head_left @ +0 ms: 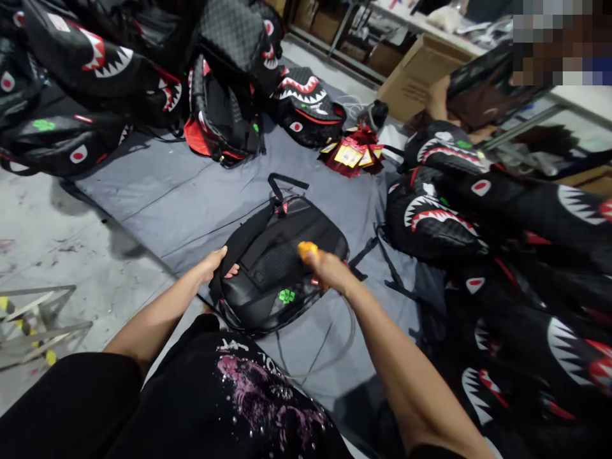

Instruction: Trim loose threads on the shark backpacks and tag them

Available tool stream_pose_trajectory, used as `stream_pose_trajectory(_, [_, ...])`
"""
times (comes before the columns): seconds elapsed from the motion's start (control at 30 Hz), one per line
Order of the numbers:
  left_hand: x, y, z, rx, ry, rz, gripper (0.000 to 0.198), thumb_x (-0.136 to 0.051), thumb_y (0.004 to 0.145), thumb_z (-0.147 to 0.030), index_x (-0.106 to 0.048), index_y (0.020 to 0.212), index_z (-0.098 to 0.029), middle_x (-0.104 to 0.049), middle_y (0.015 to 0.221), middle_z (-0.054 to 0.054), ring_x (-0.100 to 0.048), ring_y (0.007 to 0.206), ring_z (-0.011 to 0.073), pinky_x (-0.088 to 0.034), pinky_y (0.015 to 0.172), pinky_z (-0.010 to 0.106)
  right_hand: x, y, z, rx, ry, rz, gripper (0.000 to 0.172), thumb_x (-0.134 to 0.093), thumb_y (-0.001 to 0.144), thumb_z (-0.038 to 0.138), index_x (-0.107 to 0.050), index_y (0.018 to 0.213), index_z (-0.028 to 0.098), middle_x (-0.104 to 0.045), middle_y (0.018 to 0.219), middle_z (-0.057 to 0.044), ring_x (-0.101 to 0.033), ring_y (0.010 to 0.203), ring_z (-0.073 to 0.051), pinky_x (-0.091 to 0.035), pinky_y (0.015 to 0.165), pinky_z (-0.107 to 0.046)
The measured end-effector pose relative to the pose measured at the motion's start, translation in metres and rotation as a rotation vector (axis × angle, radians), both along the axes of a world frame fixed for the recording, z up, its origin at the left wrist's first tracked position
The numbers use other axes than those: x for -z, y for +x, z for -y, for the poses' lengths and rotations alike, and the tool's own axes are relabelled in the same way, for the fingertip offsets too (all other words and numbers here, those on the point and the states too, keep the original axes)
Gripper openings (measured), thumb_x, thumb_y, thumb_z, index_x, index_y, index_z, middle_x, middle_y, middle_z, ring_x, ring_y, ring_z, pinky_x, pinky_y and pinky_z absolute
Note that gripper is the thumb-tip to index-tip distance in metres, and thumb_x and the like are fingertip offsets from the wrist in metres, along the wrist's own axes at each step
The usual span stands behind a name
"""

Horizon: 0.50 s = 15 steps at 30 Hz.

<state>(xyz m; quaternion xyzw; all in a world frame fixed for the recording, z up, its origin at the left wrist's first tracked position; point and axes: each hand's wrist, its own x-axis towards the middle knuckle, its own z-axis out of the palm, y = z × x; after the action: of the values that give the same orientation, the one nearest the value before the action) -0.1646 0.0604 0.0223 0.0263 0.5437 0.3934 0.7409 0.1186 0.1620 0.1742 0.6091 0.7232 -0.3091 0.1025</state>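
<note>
A black backpack lies flat on a grey floor mat, back panel up, with a small green tag near its lower edge. My left hand grips the backpack's left side, fingers curled over the edge. My right hand is closed around a small tool with an orange tip, held over the backpack's right side. A thin clear hose runs from that hand down across the mat.
Piles of black shark-mouth backpacks crowd the right side and the back left. Red and yellow hang tags lie on the mat behind. A cardboard box and another person's hand stand at the back right. A metal frame sits left.
</note>
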Motion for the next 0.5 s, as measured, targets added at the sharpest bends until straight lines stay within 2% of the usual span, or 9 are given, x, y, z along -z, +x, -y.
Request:
stream_pose_trajectory(0.1, [0.011, 0.003, -0.005, 0.079, -0.033, -0.047, 0.048, -0.026, 0.100, -0.046, -0.059, 0.100, -0.011, -0.072, 0.070, 0.014, -0.069, 0.057, 0.0206, -0.056, 0.051, 0.028, -0.001, -0.015, 0.007, -0.106, -0.092, -0.021, 0.045, -0.037, 0.097, 0.054, -0.061, 0.103, 0.016, -0.070, 0.076, -0.007, -0.065, 0.065, -0.015, -0.049, 0.060, -0.024])
stream_pose_trajectory(0.2, [0.013, 0.005, -0.008, 0.152, -0.051, -0.087, 0.050, -0.024, 0.100, -0.046, -0.060, 0.100, -0.011, -0.072, 0.070, 0.014, -0.069, 0.058, 0.0206, -0.055, 0.052, 0.029, -0.016, -0.026, 0.011, -0.119, -0.146, -0.013, 0.046, -0.034, 0.097, 0.055, -0.061, 0.097, 0.017, -0.065, 0.063, -0.003, -0.058, 0.050, -0.013, -0.043, 0.050, -0.023])
stream_pose_trajectory(0.27, [0.010, 0.005, -0.009, 0.199, -0.039, -0.145, 0.049, -0.025, 0.100, -0.045, -0.059, 0.108, -0.011, -0.071, 0.070, 0.013, -0.068, 0.057, 0.0208, -0.054, 0.051, 0.029, -0.028, -0.035, 0.010, -0.135, -0.206, -0.038, 0.047, -0.032, 0.097, 0.057, -0.059, 0.094, 0.018, -0.060, 0.057, 0.000, -0.053, 0.043, -0.012, -0.040, 0.045, -0.022])
stream_pose_trajectory(0.33, [0.004, 0.009, -0.008, 0.222, 0.001, -0.239, 0.050, -0.024, 0.100, -0.045, -0.053, 0.124, -0.013, -0.071, 0.074, 0.012, -0.067, 0.060, 0.0202, -0.055, 0.056, 0.031, -0.037, -0.043, 0.008, -0.127, -0.179, -0.048, 0.046, -0.032, 0.097, 0.056, -0.058, 0.096, 0.019, -0.057, 0.053, 0.001, -0.050, 0.040, -0.012, -0.037, 0.043, -0.022])
stream_pose_trajectory(0.4, [-0.005, 0.018, -0.003, 0.217, 0.073, -0.350, 0.048, -0.030, 0.099, -0.046, -0.044, 0.138, -0.020, -0.071, 0.091, 0.011, -0.068, 0.075, 0.0198, -0.056, 0.071, 0.034, -0.045, -0.044, 0.006, -0.111, -0.190, -0.041, 0.046, -0.031, 0.097, 0.056, -0.057, 0.095, 0.018, -0.055, 0.052, 0.002, -0.049, 0.039, -0.011, -0.036, 0.042, -0.022])
stream_pose_trajectory(0.43, [-0.009, 0.025, 0.000, 0.236, 0.147, -0.468, 0.050, -0.035, 0.098, -0.047, -0.041, 0.142, -0.025, -0.069, 0.105, 0.011, -0.067, 0.089, 0.0207, -0.055, 0.081, 0.036, -0.049, -0.042, 0.005, -0.120, -0.259, -0.048, 0.046, -0.032, 0.097, 0.057, -0.057, 0.095, 0.018, -0.056, 0.053, 0.002, -0.049, 0.040, -0.011, -0.037, 0.042, -0.022])
stream_pose_trajectory(0.5, [-0.016, 0.040, 0.006, 0.370, 0.365, -0.836, 0.056, -0.048, 0.093, -0.049, -0.039, 0.145, -0.032, -0.056, 0.131, 0.012, -0.057, 0.115, 0.0262, -0.046, 0.099, 0.042, -0.058, -0.033, 0.002, -0.116, -0.346, -0.041, 0.047, -0.033, 0.097, 0.057, -0.058, 0.096, 0.018, -0.057, 0.054, 0.001, -0.051, 0.041, -0.012, -0.037, 0.042, -0.022])
